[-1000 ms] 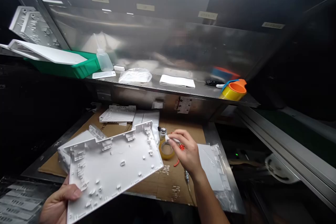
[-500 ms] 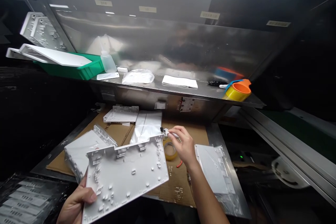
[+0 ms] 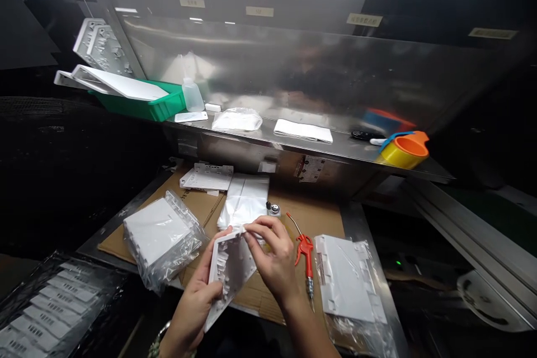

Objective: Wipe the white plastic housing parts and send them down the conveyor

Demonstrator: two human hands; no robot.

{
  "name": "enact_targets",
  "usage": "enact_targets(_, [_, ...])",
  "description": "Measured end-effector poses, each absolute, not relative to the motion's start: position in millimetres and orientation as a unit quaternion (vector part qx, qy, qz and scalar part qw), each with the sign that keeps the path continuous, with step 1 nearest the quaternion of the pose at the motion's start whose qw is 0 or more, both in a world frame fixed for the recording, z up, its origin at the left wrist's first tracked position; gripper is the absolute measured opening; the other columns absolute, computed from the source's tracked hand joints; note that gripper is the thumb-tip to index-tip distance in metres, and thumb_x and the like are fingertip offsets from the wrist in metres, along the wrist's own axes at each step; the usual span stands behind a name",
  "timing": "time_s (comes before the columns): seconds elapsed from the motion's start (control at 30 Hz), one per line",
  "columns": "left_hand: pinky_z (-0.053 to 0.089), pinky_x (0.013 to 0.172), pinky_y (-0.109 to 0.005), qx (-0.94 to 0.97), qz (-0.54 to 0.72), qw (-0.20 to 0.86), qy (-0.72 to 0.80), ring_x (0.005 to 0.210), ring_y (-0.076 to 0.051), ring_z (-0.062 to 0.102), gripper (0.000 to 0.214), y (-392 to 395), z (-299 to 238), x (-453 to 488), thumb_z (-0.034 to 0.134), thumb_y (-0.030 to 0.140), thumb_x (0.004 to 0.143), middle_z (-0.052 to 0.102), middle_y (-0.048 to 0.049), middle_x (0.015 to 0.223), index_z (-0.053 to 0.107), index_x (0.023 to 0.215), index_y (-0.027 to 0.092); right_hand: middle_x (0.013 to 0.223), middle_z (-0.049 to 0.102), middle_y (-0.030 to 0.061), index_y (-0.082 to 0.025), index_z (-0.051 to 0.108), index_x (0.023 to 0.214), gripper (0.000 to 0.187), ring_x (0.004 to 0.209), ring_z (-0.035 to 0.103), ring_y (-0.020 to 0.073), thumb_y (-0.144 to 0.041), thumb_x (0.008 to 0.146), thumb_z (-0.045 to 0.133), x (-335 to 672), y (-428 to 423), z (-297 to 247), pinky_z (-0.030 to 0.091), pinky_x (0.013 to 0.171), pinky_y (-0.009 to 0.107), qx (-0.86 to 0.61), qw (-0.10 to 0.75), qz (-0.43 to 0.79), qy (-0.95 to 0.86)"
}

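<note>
My left hand grips a white plastic panel by its left side, thumb on the ribbed inner face. The panel is tilted steeply, its clips and ribs turned toward the right. At its top edge my right hand is closed in a pinch, fingertips against the corner. A bit of white shows at those fingertips, too small to name. Just beyond the right hand stands a small container with a round metallic top and a black cap tipped to one side. A red air blow gun lies right of the hand.
Bagged white panels lie on the left and right of the cardboard. Behind are plastic bags and another panel. The shelf above holds a green bin, a squeeze bottle and yellow tape.
The panel has turned from facing me to steeply tilted. My right hand has come down from the small container to the panel's top edge. The view has shifted, and the blow gun is uncovered.
</note>
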State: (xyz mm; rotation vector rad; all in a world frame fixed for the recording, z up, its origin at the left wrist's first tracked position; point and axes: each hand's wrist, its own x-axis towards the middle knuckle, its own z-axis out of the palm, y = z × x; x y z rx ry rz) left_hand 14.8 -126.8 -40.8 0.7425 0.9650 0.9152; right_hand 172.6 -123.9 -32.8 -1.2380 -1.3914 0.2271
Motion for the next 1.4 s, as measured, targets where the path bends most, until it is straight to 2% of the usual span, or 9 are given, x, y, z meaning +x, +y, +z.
enact_targets(0.13, [0.048,0.093,-0.018,0.323,0.422,0.728,0.433,0.136,-0.021,0.051,0.090,-127.1,-38.2,16.4,0.056,0.003,0.064,0.045,0.0091,0.161,0.052,0.146,0.040,0.102,0.069,0.0048,-0.028,0.075,0.106,0.016,0.097,0.067,0.0190,-0.019,0.095,0.067,172.1,-127.2,-31.0,0.054,0.087,0.034,-0.522,0.597,0.114,-0.598])
enact_targets(0.3, [0.051,0.061,-0.018,0.263,0.389,0.759,0.451,0.078,-0.013,0.067,0.107,-123.3,-39.5,3.8,0.057,-0.003,0.056,0.060,0.0049,0.148,0.043,0.151,0.046,0.106,0.071,0.0047,-0.029,0.077,0.103,0.015,0.101,0.065,0.0196,-0.031,0.095,0.065,188.7,-109.7,-70.5,0.051,0.092,0.034,-0.590,0.561,0.129,-0.566])
enact_targets(0.37, [0.052,0.058,-0.020,0.233,0.382,0.770,0.456,0.072,-0.014,0.069,0.117,-117.6,-45.3,-9.6,0.057,-0.004,0.052,0.063,0.0035,0.145,0.034,0.154,0.049,0.109,0.070,0.0066,-0.025,0.077,0.100,0.021,0.104,0.065,0.0214,-0.039,0.093,0.062,210.9,-95.9,-107.9,0.051,0.093,0.035,-0.662,0.546,0.146,-0.492])
enact_targets(0.5, [0.062,0.084,-0.040,0.150,0.410,0.790,0.430,0.103,-0.030,0.074,0.122,-100.9,-57.7,-38.1,0.060,-0.003,0.054,0.065,-0.0030,0.143,0.020,0.159,0.045,0.099,0.071,0.0120,-0.017,0.075,0.088,0.027,0.100,0.064,0.0289,-0.041,0.082,0.064,250.2,-78.9,-184.0,0.049,0.095,0.046,-0.737,0.508,0.180,-0.408])
enact_targets(0.67, [0.052,0.105,-0.061,0.122,0.435,0.819,0.353,0.118,-0.037,0.068,0.103,-84.0,-54.4,-54.5,0.060,0.005,0.077,0.064,-0.0130,0.143,0.009,0.163,0.031,0.108,0.071,0.0149,-0.018,0.076,0.090,0.030,0.124,0.055,0.0369,-0.040,0.070,0.070,252.1,-82.5,-223.5,0.032,0.113,0.057,-0.766,0.480,0.234,-0.358])
enact_targets(0.8, [0.050,0.107,-0.061,0.127,0.438,0.818,0.352,0.117,-0.038,0.069,0.081,-76.7,-53.4,-56.7,0.058,0.017,0.092,0.066,-0.0164,0.139,0.018,0.162,0.023,0.130,0.066,0.0183,-0.015,0.075,0.102,0.049,0.137,0.048,0.0371,-0.056,0.078,0.064,234.8,-92.5,-214.8,0.033,0.116,0.053,-0.748,0.507,0.280,-0.323])
enact_targets(0.93, [0.050,0.108,-0.059,0.151,0.417,0.821,0.360,0.118,-0.037,0.069,0.073,-69.5,-63.1,-54.3,0.056,0.023,0.096,0.066,-0.0170,0.138,0.022,0.160,0.020,0.108,0.078,0.0132,-0.019,0.078,0.102,0.057,0.117,0.068,0.0342,-0.070,0.084,0.059,221.3,-112.0,-192.5,0.054,0.097,0.045,-0.709,0.529,0.365,-0.289])
enact_targets(1.17, [0.056,0.101,-0.052,0.279,0.314,0.827,0.374,0.112,-0.035,0.072,0.067,-51.9,-84.7,-32.6,0.059,0.030,0.094,0.072,-0.0174,0.127,0.034,0.154,0.016,0.114,0.078,0.0129,-0.018,0.070,0.128,0.072,0.119,0.070,0.0323,-0.071,0.079,0.071,220.4,-152.5,-157.3,0.061,0.094,0.046,-0.575,0.568,0.580,-0.102])
enact_targets(1.4, [0.049,0.106,-0.052,0.555,0.229,0.680,0.422,0.108,-0.032,0.069,0.032,10.4,-168.3,8.7,0.069,0.046,0.090,0.075,-0.0128,0.108,0.072,0.101,0.015,0.129,0.073,0.0139,-0.019,0.065,0.135,0.075,0.129,0.064,0.0341,-0.061,0.075,0.080,268.6,-215.7,-171.2,0.058,0.102,0.047,-0.567,0.637,0.519,0.051])
